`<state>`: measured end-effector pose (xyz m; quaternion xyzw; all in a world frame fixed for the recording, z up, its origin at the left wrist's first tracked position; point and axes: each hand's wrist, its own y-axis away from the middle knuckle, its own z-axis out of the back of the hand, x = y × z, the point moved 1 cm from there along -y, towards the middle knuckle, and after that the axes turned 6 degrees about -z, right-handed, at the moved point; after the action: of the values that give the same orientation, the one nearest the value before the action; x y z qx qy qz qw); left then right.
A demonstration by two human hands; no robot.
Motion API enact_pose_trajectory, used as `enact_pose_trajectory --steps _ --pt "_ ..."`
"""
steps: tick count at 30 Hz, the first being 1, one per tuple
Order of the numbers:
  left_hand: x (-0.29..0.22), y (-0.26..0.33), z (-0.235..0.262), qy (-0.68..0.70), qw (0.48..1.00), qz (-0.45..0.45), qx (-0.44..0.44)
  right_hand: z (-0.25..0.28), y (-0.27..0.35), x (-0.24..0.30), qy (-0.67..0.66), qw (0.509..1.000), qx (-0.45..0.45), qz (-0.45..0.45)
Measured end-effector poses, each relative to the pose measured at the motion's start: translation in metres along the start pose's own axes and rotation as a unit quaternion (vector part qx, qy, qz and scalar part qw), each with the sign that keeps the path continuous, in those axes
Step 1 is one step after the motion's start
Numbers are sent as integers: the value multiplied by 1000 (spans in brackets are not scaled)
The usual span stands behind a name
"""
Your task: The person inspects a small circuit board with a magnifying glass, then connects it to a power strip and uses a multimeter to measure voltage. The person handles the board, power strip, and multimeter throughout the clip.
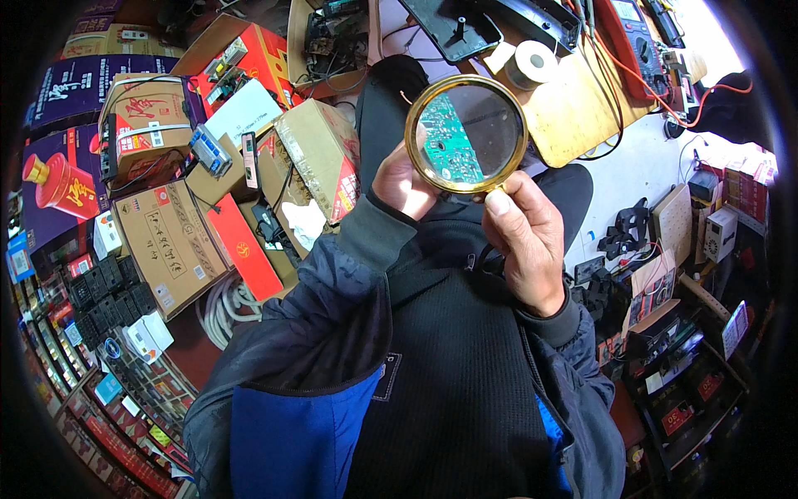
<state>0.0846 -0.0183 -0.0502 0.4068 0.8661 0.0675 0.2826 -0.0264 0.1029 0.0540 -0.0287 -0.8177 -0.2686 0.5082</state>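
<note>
My right hand grips a round magnifying glass with a gold-coloured rim, thumb pressed near the bottom of the rim. Behind the lens, a green circuit board with small solder points fills the left part of the glass. My left hand is closed at the board's left edge and holds it. The lens and rim hide some of its fingers and much of the board. Both hands are raised above my lap, close to each other.
A wooden bench ahead carries a solder wire spool, a red multimeter and cables. Stacked cardboard boxes and a red flat box crowd the left. Black parts and more boxes lie at right.
</note>
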Motion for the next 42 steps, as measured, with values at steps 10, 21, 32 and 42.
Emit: enact_pose_trajectory --steps 10,21,32,42 --pt "-5 4 3 64 995 58 50 1 1 -2 0 1000 3 9" --pt "7 2 22 53 996 70 35 2 2 -5 -15 1000 14 19" --pt "-1 5 2 34 995 39 83 7 4 -3 -34 998 43 1" --pt "-2 5 -11 -32 996 -18 87 2 2 -2 1 1000 4 15"
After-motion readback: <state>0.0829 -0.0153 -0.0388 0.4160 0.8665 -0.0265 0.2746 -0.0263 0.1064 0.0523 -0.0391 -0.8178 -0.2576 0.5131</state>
